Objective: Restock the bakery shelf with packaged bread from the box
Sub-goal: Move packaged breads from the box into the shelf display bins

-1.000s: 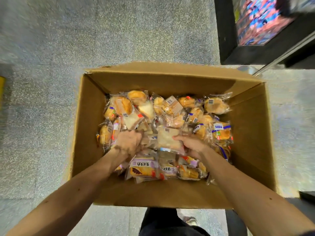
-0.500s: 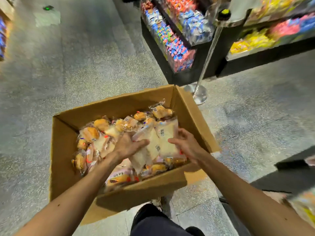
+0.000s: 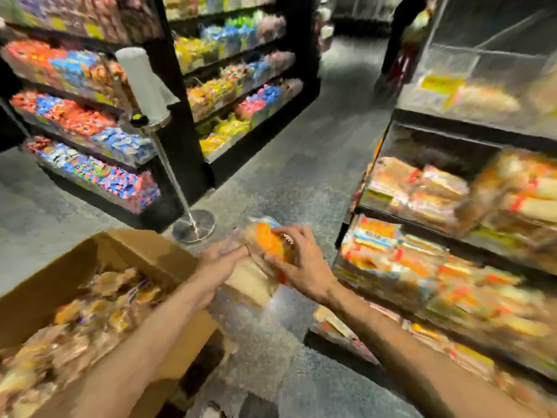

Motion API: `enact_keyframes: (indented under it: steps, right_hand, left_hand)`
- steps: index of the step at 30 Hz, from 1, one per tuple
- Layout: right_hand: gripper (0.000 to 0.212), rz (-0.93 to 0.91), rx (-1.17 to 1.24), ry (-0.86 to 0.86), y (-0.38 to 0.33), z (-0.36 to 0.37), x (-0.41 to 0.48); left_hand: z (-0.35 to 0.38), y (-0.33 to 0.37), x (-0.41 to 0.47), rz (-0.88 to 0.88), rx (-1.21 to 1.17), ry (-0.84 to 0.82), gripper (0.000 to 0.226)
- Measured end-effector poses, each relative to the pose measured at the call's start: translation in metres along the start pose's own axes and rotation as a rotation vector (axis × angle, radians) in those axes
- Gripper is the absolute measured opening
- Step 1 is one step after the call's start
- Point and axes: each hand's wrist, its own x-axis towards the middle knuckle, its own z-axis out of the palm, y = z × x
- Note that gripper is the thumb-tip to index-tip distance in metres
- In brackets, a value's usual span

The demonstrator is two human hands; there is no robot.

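Beyond the right edge of the box [image 3: 144,245], which is heaped with packs, both hands clasp a small stack of packaged bread [image 3: 266,241] in mid-air: the left hand [image 3: 221,267] is curled at its side, the right hand [image 3: 304,267] over the top. It looks light and soft, with slick film — grip the sides gently and don't squeeze. The bakery shelf [image 3: 452,128] stands near, to the right.

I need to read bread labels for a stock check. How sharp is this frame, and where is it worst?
Head view: motion blur throughout; worst on the black bakery shelf at right, labels unreadable; brown cardboard box contents smeared; the clear-wrapped orange bread packet in the right hand is soft.
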Motion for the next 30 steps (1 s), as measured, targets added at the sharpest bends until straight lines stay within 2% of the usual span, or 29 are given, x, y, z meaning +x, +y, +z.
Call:
enact_keyframes:
  steps: [2, 3, 6, 8, 10, 12, 16, 19, 23, 30]
  right_hand:
    - [0.065, 0.023, -0.015, 0.114, 0.013, -0.045, -0.019]
    - [0.065, 0.039, -0.021, 0.164, 0.017, -0.067, -0.028]
    - [0.062, 0.090, -0.059, 0.272, 0.025, -0.126, -0.054]
    - [0.059, 0.123, -0.075, 0.311, 0.032, -0.158, -0.069]
    - [0.064, 0.174, -0.051, 0.317, 0.038, -0.186, -0.084]
    - [0.068, 0.215, -0.040, 0.332, 0.045, -0.205, -0.096]
    - [0.063, 0.269, -0.100, 0.389, 0.065, -0.228, -0.103]
    - [0.058, 0.275, -0.083, 0.436, 0.075, -0.250, -0.093]
    - [0.065, 0.235, -0.113, 0.490, 0.063, -0.303, -0.054]
    - [0.060, 0.174, -0.291, 0.585, 0.013, -0.411, 0.047]
  left_hand:
    - [0.046, 0.018, -0.007, 0.042, 0.012, -0.082, 0.045]
    - [0.068, 0.026, -0.009, 0.064, 0.015, -0.126, 0.045]
    - [0.128, 0.049, -0.015, 0.107, 0.046, -0.237, 0.021]
    - [0.161, 0.060, -0.017, 0.153, 0.092, -0.304, 0.026]
    - [0.189, 0.071, -0.020, 0.167, 0.131, -0.365, 0.017]
    - [0.210, 0.080, -0.021, 0.192, 0.174, -0.420, 0.018]
    - [0.240, 0.092, -0.010, 0.221, 0.264, -0.522, 0.011]
    - [0.256, 0.110, 0.008, 0.233, 0.287, -0.602, 0.027]
    - [0.278, 0.166, 0.046, 0.271, 0.259, -0.661, 0.015]
    - [0.308, 0.301, 0.114, 0.430, 0.152, -0.716, 0.025]
